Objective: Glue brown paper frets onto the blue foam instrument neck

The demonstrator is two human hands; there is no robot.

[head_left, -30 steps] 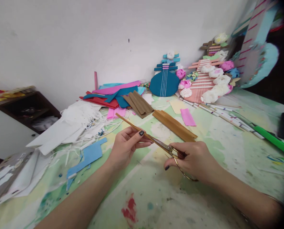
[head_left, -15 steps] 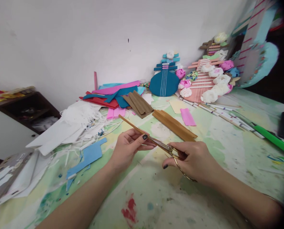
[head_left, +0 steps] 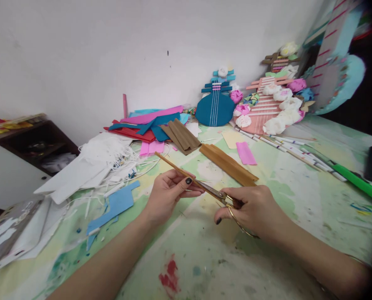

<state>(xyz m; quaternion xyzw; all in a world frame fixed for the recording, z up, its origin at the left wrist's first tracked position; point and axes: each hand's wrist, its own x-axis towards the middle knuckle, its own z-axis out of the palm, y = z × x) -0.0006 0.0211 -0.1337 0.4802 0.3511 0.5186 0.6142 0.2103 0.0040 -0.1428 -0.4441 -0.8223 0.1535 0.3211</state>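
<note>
So the main thing here is a skinny golden-brown strip of what looks like crepe paper (head_left: 170, 163), up in the air over the middle of the table, slanting with its far end up and to the left. The left hand (head_left: 169, 193) has it pinched between thumb and fingertips, no real gap there. The right hand (head_left: 256, 206) is curled around a pair of metal scissors with gold loop handles (head_left: 221, 194), fingers wrapped on the loops. The blades look nearly together and run along the strip towards the left fingertips; can't tell exactly where the tips end up.

Just past the hands, a wider pleated golden-brown paper piece (head_left: 228, 164) lies flat, with a darker brown pleated sheet (head_left: 181, 136) near its upper left end and a small bright pink paper rectangle (head_left: 246, 153) off to its right. Left of the left hand there's a jagged light-blue scrap (head_left: 121, 202), and beyond that a tangle of thin white strings (head_left: 107, 152) on white sheets.

Further back, a teal lute-shaped craft piece (head_left: 215, 110) leans against the wall, next to a pink lute-shaped one covered in paper flowers (head_left: 259, 121). It's all on a green-and-white, paint-stained tabletop (head_left: 179, 254).
</note>
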